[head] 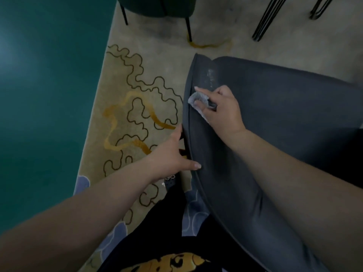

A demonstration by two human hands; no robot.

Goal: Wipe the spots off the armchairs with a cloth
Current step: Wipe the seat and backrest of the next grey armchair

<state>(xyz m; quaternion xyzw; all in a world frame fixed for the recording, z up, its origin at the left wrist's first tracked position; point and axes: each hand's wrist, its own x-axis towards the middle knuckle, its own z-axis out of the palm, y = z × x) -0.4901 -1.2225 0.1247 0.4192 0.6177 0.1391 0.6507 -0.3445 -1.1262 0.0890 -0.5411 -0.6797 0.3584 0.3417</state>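
Observation:
A dark grey armchair (275, 107) fills the right half of the view, seen from above. A whitish smear (211, 76) marks its inner side near the top edge. My right hand (220, 107) presses a small pale grey cloth (197, 100) against the chair just below that smear. My left hand (173, 152) grips the chair's outer left edge, thumb on the inside, fingers hidden behind the rim.
A beige carpet (141, 99) with dark and amber cloud lines lies under the chair. Teal floor (45, 95) is to the left. A green chair (157, 6) with black legs stands at the top, and thin black metal legs (269, 18) at the upper right.

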